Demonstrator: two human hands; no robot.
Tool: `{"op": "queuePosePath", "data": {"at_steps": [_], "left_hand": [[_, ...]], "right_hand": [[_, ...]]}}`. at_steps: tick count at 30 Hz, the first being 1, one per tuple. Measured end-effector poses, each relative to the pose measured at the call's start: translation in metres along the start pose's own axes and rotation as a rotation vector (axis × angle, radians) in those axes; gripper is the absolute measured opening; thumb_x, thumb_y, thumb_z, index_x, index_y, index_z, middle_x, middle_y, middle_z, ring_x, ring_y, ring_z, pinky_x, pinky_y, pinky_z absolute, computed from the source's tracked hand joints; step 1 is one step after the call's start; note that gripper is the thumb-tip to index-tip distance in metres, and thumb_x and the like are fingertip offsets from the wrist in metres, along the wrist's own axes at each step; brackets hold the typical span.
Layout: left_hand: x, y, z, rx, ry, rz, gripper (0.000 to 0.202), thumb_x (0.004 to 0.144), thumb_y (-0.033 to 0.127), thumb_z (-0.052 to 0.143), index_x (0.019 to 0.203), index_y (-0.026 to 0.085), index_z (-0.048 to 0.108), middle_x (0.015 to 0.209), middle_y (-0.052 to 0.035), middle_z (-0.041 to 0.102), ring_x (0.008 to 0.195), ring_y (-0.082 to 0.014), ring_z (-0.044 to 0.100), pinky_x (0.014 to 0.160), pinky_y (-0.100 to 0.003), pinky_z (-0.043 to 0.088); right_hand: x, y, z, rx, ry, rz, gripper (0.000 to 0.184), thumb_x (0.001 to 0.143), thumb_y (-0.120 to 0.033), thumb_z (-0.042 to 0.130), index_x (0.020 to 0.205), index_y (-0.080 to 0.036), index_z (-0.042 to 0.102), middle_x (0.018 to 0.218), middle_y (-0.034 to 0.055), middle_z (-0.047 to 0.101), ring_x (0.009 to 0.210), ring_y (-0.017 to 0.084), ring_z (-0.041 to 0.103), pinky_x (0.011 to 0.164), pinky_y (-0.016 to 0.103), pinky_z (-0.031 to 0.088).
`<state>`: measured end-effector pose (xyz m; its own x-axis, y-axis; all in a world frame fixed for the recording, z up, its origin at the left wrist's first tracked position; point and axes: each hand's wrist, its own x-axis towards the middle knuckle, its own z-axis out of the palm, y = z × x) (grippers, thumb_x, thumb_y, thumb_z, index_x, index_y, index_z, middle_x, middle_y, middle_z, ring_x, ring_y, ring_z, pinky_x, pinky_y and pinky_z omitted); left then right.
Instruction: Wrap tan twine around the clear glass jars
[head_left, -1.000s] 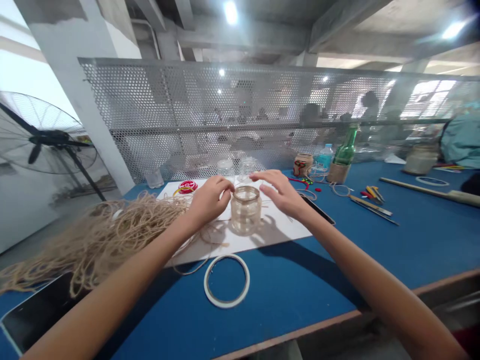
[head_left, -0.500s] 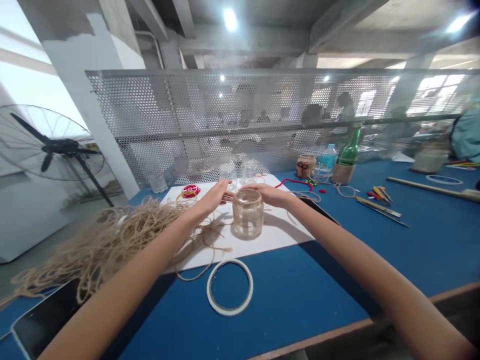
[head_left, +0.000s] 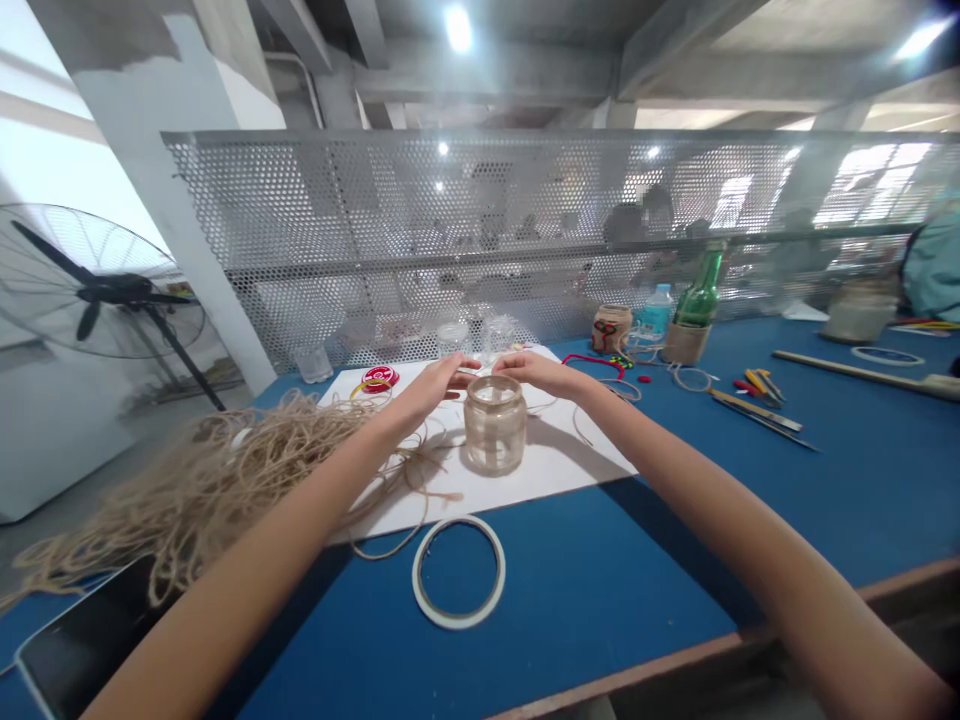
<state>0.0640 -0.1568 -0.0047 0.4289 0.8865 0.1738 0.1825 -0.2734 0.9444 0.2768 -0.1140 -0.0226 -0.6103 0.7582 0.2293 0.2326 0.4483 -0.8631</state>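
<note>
A clear glass jar (head_left: 495, 440) stands upright on a white sheet (head_left: 577, 455), with a tan band round its neck and a tan strip down its side. Just left of its rim, my left hand (head_left: 441, 383) holds its fingers apart with nothing in them. Behind the rim, on the right, my right hand (head_left: 538, 370) has its fingers bent together; whatever lies between the fingertips is too small to make out. A loose heap of jute twine (head_left: 277, 465) spreads under and beside my left forearm. In front of the jar lies a white roll of tape (head_left: 459, 618).
Two clear jars stand behind my hands, near the perforated metal screen (head_left: 300, 220). A red round spool (head_left: 380, 378) lies at the back left. Rightward are a twine-wrapped jar (head_left: 611, 328), a green bottle (head_left: 700, 295), pliers (head_left: 763, 387) and a long stick (head_left: 855, 367).
My right hand's fingers have drawn in from stretched to bent behind the rim. My left hand has shifted slightly up. The jar stays on the sheet.
</note>
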Motion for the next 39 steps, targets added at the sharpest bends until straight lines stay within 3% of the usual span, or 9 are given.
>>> {"op": "queuePosePath", "data": {"at_steps": [4,9,14,21,24,30,39], "left_hand": [[-0.003,0.008,0.000,0.264,-0.013,0.087,0.039,0.084,0.044,0.039,0.095,0.016,0.064,0.102,-0.0084,0.065,0.096,-0.0213,0.057,0.082,-0.034,0.042],[-0.006,0.018,0.003,0.623,0.075,0.122,0.032,0.080,0.036,0.043,0.093,0.017,0.065,0.095,-0.0054,0.066,0.081,-0.0185,0.058,0.071,-0.028,0.043],[-0.006,0.030,0.006,0.760,0.025,0.079,0.030,0.076,0.034,0.046,0.082,0.015,0.068,0.076,-0.0046,0.066,0.063,-0.0157,0.055,0.059,-0.026,0.039],[-0.004,0.048,0.009,0.978,-0.014,0.071,0.025,0.071,0.027,0.047,0.066,0.014,0.068,0.063,-0.0045,0.064,0.058,-0.0156,0.053,0.055,-0.025,0.034],[0.000,0.050,0.011,1.040,-0.032,0.070,0.026,0.071,0.025,0.047,0.066,0.013,0.069,0.064,-0.0066,0.065,0.060,-0.0176,0.055,0.056,-0.026,0.035],[0.001,0.048,0.012,1.011,-0.031,0.122,0.030,0.071,0.021,0.046,0.085,0.015,0.072,0.085,-0.0078,0.069,0.078,-0.0219,0.060,0.067,-0.027,0.041],[0.005,0.046,0.014,1.085,0.001,0.087,0.023,0.072,0.023,0.049,0.077,0.017,0.070,0.078,-0.0076,0.068,0.073,-0.0212,0.059,0.064,-0.027,0.039]], "right_hand": [[-0.009,-0.008,-0.002,-0.125,0.028,-0.019,0.018,0.078,-0.030,0.056,0.081,-0.014,0.062,0.067,-0.0013,0.055,0.060,0.008,0.046,0.058,0.022,0.036],[-0.018,-0.014,-0.003,-0.245,0.116,-0.045,0.017,0.077,-0.028,0.054,0.082,-0.014,0.063,0.064,-0.0013,0.053,0.058,0.008,0.045,0.055,0.022,0.034],[-0.022,-0.021,-0.003,-0.423,0.144,-0.073,0.020,0.079,-0.026,0.049,0.083,-0.014,0.065,0.068,0.0004,0.057,0.063,0.010,0.048,0.059,0.022,0.036],[-0.030,-0.035,0.001,-0.656,0.143,-0.056,0.023,0.080,-0.019,0.047,0.085,-0.016,0.069,0.071,0.0016,0.064,0.065,0.011,0.051,0.061,0.022,0.035],[-0.031,-0.034,0.002,-0.713,0.139,-0.068,0.024,0.080,-0.018,0.047,0.086,-0.017,0.070,0.078,0.0034,0.067,0.069,0.012,0.055,0.063,0.023,0.036],[-0.026,-0.030,-0.002,-0.741,0.176,-0.084,0.023,0.080,-0.016,0.048,0.085,-0.018,0.070,0.079,0.0042,0.068,0.071,0.014,0.056,0.065,0.024,0.036],[-0.039,-0.040,0.003,-0.828,0.200,-0.119,0.023,0.081,-0.016,0.047,0.086,-0.018,0.069,0.082,0.0043,0.068,0.074,0.014,0.056,0.065,0.024,0.037]]}}
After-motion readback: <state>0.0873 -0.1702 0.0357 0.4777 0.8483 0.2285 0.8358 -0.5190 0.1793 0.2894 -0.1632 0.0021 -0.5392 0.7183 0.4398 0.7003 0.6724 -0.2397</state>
